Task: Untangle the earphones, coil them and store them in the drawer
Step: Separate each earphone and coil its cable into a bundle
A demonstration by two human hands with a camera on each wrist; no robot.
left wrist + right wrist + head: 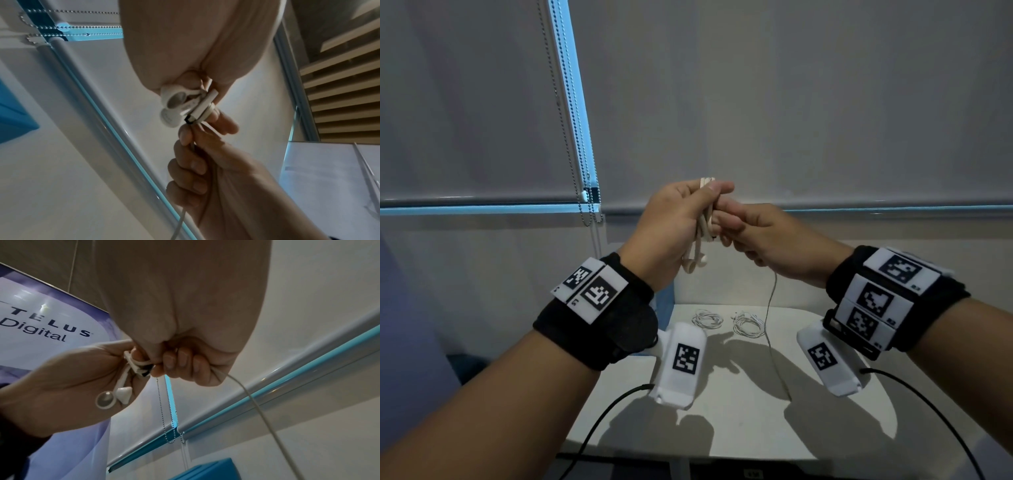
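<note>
I hold both hands up in front of the window blind. My left hand (685, 216) grips a folded bundle of white earphone cable (705, 219), and the two earbuds (693, 265) dangle below its palm. Right beside it, my right hand (746, 229) pinches the loose cable where it leaves the bundle. The free cable end (770, 329) hangs down to the table. From the left wrist camera the earbuds (174, 105) and the in-line remote (203, 104) poke out of the fist. The right wrist view has the earbuds (113, 395) and trailing cable (257, 402). No drawer is in view.
Two other coiled white earphones (707, 319) (748, 323) lie at the far side of the white table (739, 421). Bead chains (571, 113) hang from the blind at the left. A blue box (205, 470) and a printed banner (41, 324) stand nearby.
</note>
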